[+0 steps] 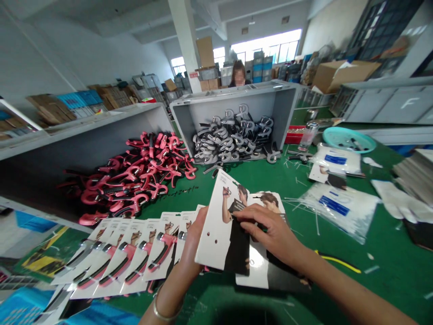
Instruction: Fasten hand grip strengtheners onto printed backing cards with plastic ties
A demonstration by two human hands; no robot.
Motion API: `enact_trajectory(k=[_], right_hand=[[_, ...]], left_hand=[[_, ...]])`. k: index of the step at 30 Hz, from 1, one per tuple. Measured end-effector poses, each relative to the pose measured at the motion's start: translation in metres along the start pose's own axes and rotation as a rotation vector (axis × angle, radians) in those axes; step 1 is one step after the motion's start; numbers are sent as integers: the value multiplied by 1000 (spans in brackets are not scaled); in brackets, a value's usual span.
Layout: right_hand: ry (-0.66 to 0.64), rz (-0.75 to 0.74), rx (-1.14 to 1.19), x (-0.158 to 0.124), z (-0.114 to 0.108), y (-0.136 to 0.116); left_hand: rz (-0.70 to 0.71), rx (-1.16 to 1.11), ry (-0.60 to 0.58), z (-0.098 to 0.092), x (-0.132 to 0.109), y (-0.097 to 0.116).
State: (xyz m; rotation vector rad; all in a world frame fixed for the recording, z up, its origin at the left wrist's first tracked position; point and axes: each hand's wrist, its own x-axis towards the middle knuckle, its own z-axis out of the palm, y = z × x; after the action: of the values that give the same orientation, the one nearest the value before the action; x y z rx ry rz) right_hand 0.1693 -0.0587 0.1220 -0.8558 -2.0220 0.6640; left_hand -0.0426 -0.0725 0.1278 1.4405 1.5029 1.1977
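Note:
My left hand (pixel 191 243) grips a printed backing card (pixel 216 225) by its left edge, holding it tilted up over the table. Two small holes show in the card's lower white part. Across the card's right side lies my right hand (pixel 270 230), fingers bent and fingertips on the printed front; its thumb is hidden. Beneath and to the right are more printed cards (pixel 253 275), partly covered by that forearm. Left of my left hand, a fanned row of cards bears hand grip strengtheners (pixel 118 266), mostly pink with black, some grey.
A grey bin (pixel 142 113) spills pink hand grips (pixel 135 180); another bin (pixel 286 108) holds grey ones (pixel 230 140). On the right lie plastic bags (pixel 341 212), white ties, a yellow-handled tool (pixel 341 262), a glove (pixel 395 198) and a turquoise tray (pixel 333 133). A person (pixel 238 74) is behind the bins.

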Motion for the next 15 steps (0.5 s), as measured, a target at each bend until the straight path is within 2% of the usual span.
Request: enact_trajectory(k=[4,7,11,15], right_hand=[[31,2,19,2,1,-4],[72,22,10,5,2,-6],[76,18,-10,4,4,-4],[71,0,-47,1,1,-6]], left_hand=[[11,148,-44,-3,-3,8],[-21,86,-102,-5,-6,15],[-202,-238,-162,-11,-8,23],[-398,-263,-226,-11,-8,26]])
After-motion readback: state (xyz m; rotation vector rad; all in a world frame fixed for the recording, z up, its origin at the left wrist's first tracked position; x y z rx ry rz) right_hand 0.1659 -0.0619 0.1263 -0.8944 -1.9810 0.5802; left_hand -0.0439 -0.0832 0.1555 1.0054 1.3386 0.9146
